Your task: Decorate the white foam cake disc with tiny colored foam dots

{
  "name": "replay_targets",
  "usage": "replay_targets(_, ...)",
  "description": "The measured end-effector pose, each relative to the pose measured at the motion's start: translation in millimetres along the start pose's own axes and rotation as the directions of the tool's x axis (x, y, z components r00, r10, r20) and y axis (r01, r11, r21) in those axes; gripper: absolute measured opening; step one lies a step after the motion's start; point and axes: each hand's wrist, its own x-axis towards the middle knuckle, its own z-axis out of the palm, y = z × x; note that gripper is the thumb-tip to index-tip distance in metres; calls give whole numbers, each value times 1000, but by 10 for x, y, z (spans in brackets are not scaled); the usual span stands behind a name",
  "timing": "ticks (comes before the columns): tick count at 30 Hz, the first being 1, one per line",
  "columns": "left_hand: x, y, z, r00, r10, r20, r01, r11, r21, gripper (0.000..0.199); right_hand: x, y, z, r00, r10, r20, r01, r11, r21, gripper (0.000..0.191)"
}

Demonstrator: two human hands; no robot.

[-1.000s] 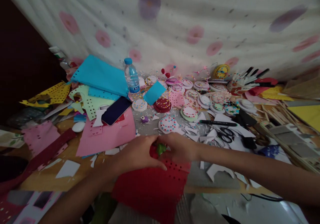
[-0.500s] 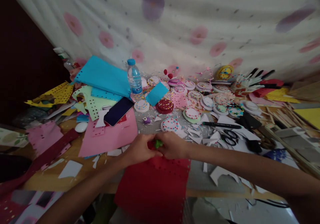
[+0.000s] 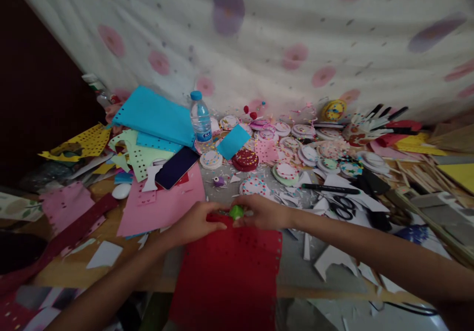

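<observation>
A red foam sheet (image 3: 229, 272) with small holes along its edges hangs over the front edge of the table. At the sheet's far edge, my left hand (image 3: 198, 220) pinches the left part between thumb and fingers. My right hand (image 3: 262, 212) is closed around a small green craft punch (image 3: 236, 212), at the same far edge. Part of the punch is hidden by my fingers. Beyond my hands lie a small purple craft punch (image 3: 218, 181) and a white disc with coloured dots (image 3: 255, 186).
A dark phone (image 3: 177, 167) rests on a pink sheet (image 3: 159, 212) at left, near a water bottle (image 3: 201, 119) and blue sheets (image 3: 155, 114). Several decorated discs fill the back. Scissors (image 3: 342, 207), a pen (image 3: 331, 189) and white scraps (image 3: 335, 262) lie at right.
My hands have moved slightly apart, the left one to the left and the right one to the right. More of the green punch shows now.
</observation>
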Motion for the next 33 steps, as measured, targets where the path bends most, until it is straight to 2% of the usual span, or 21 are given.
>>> replay_targets(2, -40, -7, -18, 1000, -14, -19, 14, 1000, 22, 28, -53, 32, -28, 999, 30, -45, -17, 966, 259, 28)
replay_targets(3, -56, -8, -20, 999, -21, -26, 22, 1000, 20, 24, -86, 38, -40, 996, 52, -67, -20, 913, 407, 30)
replay_targets(6, -92, 15, -23, 999, -37, -31, 37, 999, -7, 19, -202, 21, -69, 985, 141, -101, -13, 639, 769, 33)
replay_targets(8, -122, 67, -35, 999, -32, -25, 32, 999, 3, 15, -280, 6, -80, 976, 188, -110, 4, 490, 872, 29)
replay_targets(10, -174, 157, -71, 1000, -14, -17, 15, 1000, 25, 14, -355, 6, -87, 961, 243, -134, 17, 433, 901, 22)
replay_targets(12, -262, 275, -146, 1000, 4, -14, -3, 999, 55, 13, -441, 26, -97, 938, 306, -161, 12, 436, 900, 22)
replay_targets(15, -462, 450, -356, 999, 3, -40, 2, 992, 125, 13, -614, 89, -128, 914, 333, -231, 32, 508, 861, 24)
replay_targets(17, -612, 545, -553, 991, 1, -137, 23, 985, 171, 9, -755, 157, -153, 896, 323, -304, 61, 589, 806, 21)
replay_targets(18, -678, 587, -656, 973, -2, -232, 43, 984, 175, 8, -825, 198, -164, 882, 325, -341, 61, 640, 766, 20)
replay_targets(20, -765, 674, -848, 908, -90, -409, 157, 979, 132, 9, -948, 294, -172, 844, 340, -416, 20, 753, 658, 18)
replay_targets(22, -762, 770, -990, 789, -202, -581, 232, 972, -23, 16, -1033, 397, -161, 807, 352, -474, -46, 838, 543, 20)
replay_targets(24, -658, 868, -1069, 653, -281, -703, 204, 959, -194, 26, -1076, 494, -134, 782, 351, -516, -79, 876, 476, 21)
replay_targets(25, -575, 911, -1088, 607, -302, -735, 164, 953, -256, 31, -1086, 536, -117, 769, 352, -534, -82, 882, 464, 21)
replay_targets(26, -480, 946, -1096, 589, -310, -746, 124, 947, -296, 36, -1090, 572, -100, 754, 354, -553, -78, 884, 460, 20)
replay_targets(28, -284, 987, -1093, 623, -309, -719, 66, 936, -346, 41, -1091, 631, -67, 724, 357, -591, -55, 883, 466, 17)
replay_targets(31, -83, 980, -1067, 709, -325, -626, 80, 919, -386, 40, -1092, 697, -22, 695, 378, -612, -2, 851, 525, 18)
replay_targets(33, -67, 952, -1050, 725, -340, -599, 107, 915, -390, 37, -1093, 727, 10, 685, 402, -608, 22, 823, 568, 22)
